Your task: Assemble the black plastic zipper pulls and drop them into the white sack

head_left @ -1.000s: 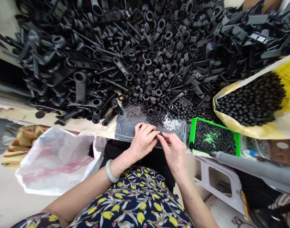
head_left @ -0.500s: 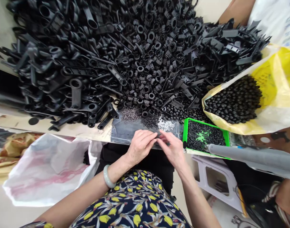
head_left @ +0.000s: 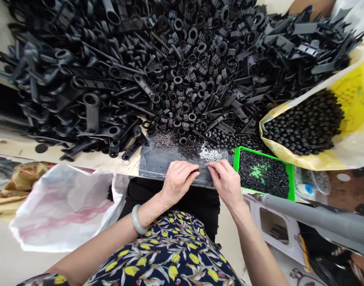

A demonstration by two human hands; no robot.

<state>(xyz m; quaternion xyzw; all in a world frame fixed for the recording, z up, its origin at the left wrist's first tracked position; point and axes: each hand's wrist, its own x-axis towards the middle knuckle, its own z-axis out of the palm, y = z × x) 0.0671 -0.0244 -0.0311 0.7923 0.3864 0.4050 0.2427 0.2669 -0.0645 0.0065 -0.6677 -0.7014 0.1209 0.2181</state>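
Note:
My left hand (head_left: 178,178), with a pale bangle at the wrist, pinches a small black plastic piece (head_left: 197,170) over the front of the dark mat (head_left: 153,165). Most of that piece is hidden by my fingers. To its right, my right hand (head_left: 227,182) has thumb and fingertips together at the near edge of a heap of silver metal pins (head_left: 210,152). A thin pin seems to be at those fingertips, though it is too small to be sure. Left of the silver heap lie tiny black pieces (head_left: 189,151) and brownish pins (head_left: 163,141).
Behind the mat rises a big pile of black plastic handles (head_left: 92,113), rings (head_left: 192,117) and flat blades (head_left: 303,28). On the right stand a green tray (head_left: 237,159) of small black bits and a yellow bag (head_left: 353,89) of black beads. A grey arm (head_left: 312,212) crosses below; a white bag (head_left: 59,214) hangs left.
My right hand has moved right, away from the left, to the silver pins. My left hand stays nearly in place with the black piece. The grey arm has shifted down off the green tray.

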